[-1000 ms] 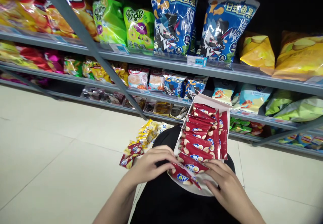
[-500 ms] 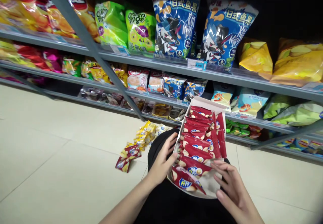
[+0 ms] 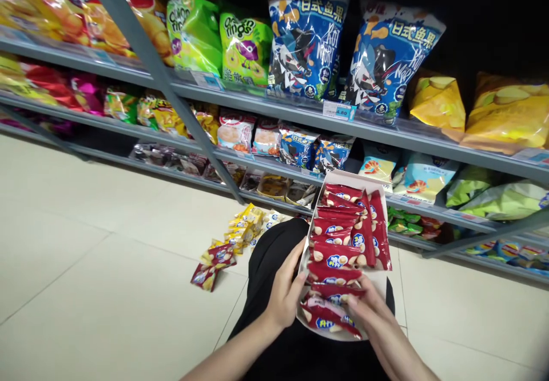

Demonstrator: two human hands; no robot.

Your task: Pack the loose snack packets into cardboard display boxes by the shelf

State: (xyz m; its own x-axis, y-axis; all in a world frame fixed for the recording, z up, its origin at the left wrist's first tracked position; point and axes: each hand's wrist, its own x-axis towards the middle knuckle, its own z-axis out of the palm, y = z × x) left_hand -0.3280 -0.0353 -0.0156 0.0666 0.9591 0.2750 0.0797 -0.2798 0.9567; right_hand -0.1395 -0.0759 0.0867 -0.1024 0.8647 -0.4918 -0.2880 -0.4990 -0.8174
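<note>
While the white box [image 3: 349, 178] sits tilted over our dark-clothed lap [image 3: 278, 255], right of centre and low in the frame, our left hand [image 3: 283, 295] steadies its left wall, thumb at the rim and the other fingers along the outside. Our right hand [image 3: 377, 315] is at the box's lower right, its fingers bent over the right end of a red packet [image 3: 341, 293]; we cannot tell whether they pinch it or merely touch it. More red packets fill the box, mostly in a slanting row on the left, with others turned lengthwise at the upper right.

We judge that the box could tip or slide if our right hand pressed hard on its near end, since our lap seems an uneven support. One lengthwise packet [image 3: 381, 249] reaches the right edge, so a knock there might spill it. Pushing the near packets too tightly could crease them or make the row lean.

At lower centre-left, yellow packets [image 3: 242, 232] and dark red packets [image 3: 205, 277] lie loose on the floor [image 3: 107, 295] near our knee; a shifted foot might scatter or crush them.
</note>
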